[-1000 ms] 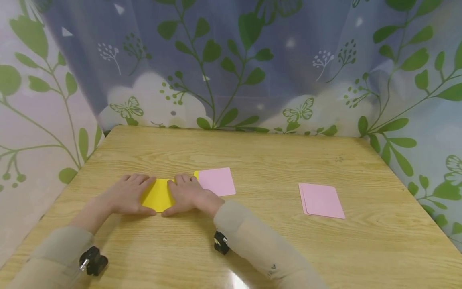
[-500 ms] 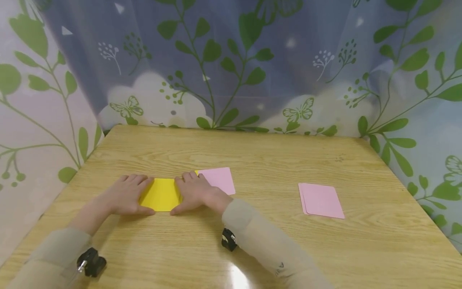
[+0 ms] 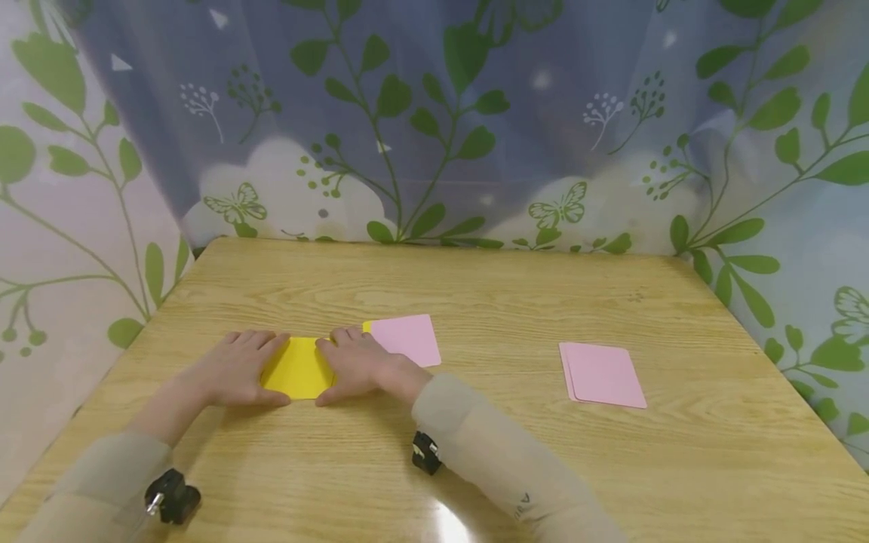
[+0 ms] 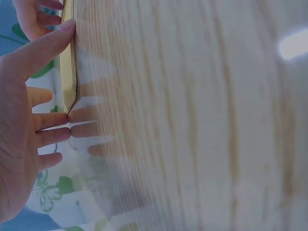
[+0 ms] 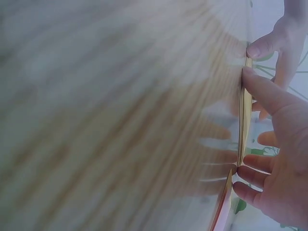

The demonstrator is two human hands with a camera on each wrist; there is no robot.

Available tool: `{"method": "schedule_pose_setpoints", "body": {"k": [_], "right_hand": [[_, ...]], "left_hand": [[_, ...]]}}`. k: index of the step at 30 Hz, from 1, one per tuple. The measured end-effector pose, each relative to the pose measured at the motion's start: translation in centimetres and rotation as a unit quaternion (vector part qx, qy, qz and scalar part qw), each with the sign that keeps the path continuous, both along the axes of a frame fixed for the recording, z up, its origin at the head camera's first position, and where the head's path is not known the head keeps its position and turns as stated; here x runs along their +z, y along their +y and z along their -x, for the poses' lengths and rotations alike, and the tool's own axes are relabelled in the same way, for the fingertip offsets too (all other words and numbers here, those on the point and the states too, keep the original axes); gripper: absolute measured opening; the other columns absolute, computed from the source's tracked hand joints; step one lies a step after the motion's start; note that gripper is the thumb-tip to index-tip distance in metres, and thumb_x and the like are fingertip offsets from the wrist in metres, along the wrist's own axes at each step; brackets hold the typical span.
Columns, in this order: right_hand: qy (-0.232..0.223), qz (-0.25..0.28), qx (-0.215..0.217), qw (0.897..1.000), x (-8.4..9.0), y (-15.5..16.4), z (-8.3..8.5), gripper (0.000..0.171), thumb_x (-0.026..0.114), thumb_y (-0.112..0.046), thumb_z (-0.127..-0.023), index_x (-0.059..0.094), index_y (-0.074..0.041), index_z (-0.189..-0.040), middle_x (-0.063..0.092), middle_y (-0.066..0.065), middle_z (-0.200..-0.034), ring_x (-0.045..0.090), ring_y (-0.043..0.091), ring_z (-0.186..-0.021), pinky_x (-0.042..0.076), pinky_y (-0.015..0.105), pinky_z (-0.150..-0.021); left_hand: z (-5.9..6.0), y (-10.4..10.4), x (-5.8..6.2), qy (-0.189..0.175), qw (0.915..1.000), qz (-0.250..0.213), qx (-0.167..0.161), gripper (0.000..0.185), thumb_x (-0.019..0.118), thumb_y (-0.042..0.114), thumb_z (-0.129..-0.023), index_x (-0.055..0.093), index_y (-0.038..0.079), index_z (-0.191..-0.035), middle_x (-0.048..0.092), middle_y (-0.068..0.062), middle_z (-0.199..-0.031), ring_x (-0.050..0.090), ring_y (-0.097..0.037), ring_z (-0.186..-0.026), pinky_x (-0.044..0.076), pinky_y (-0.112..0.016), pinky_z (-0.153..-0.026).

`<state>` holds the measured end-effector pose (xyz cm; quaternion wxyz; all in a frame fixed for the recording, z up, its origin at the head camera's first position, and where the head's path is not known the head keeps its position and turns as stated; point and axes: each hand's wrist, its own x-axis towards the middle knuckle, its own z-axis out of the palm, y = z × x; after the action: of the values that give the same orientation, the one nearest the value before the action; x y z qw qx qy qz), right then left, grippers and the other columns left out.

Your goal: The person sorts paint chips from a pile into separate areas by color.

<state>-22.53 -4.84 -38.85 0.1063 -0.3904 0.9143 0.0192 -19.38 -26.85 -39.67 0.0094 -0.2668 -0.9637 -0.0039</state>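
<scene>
- Yellow paper — its left and right edges lie hidden under the left hand and right hand.
- Pink sheet — near-left corner covered by the right hand.
- Right wrist view: wooden table blurred.
- Both forearms — cut off at the near edge of the head view.

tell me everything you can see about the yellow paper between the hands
The yellow paper is a bright, plain sheet lying flat on the wooden table, near its left front. It looks folded: the wrist views show layered edges. The left hand presses its left side with flat fingers, and the right hand presses its right side. A small yellow corner shows beyond the right hand, against the pink sheet beside it.
</scene>
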Motion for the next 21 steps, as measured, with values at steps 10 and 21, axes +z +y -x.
{"method": "schedule_pose_setpoints", "body": {"k": [10, 21], "right_hand": [[0.007, 0.001, 0.011, 1.000, 0.26, -0.31, -0.16, 0.088, 0.057, -0.065, -0.078, 0.029, -0.015, -0.145, 0.031, 0.006, -0.143, 0.030, 0.021, -0.128, 0.028, 0.034, -0.104], [0.036, -0.001, -0.002, 0.999, 0.51, 0.50, 0.10, 0.093, 0.055, -0.069, -0.076, 0.031, -0.011, -0.144, 0.034, 0.004, -0.141, 0.032, 0.020, -0.128, 0.031, 0.039, -0.101]], "left_hand": [[0.00, 0.04, -0.11, -0.009, 0.9999, 0.005, 0.011, 0.096, 0.060, 0.065, -0.073, 0.040, -0.006, -0.134, 0.046, -0.025, -0.128, 0.042, -0.043, -0.117, 0.029, -0.059, -0.097], [0.34, 0.59, 0.43, 0.001, 0.9995, 0.007, 0.029, 0.098, 0.053, 0.071, -0.075, 0.042, -0.008, -0.131, 0.049, -0.027, -0.126, 0.045, -0.045, -0.114, 0.033, -0.061, -0.092]]}}
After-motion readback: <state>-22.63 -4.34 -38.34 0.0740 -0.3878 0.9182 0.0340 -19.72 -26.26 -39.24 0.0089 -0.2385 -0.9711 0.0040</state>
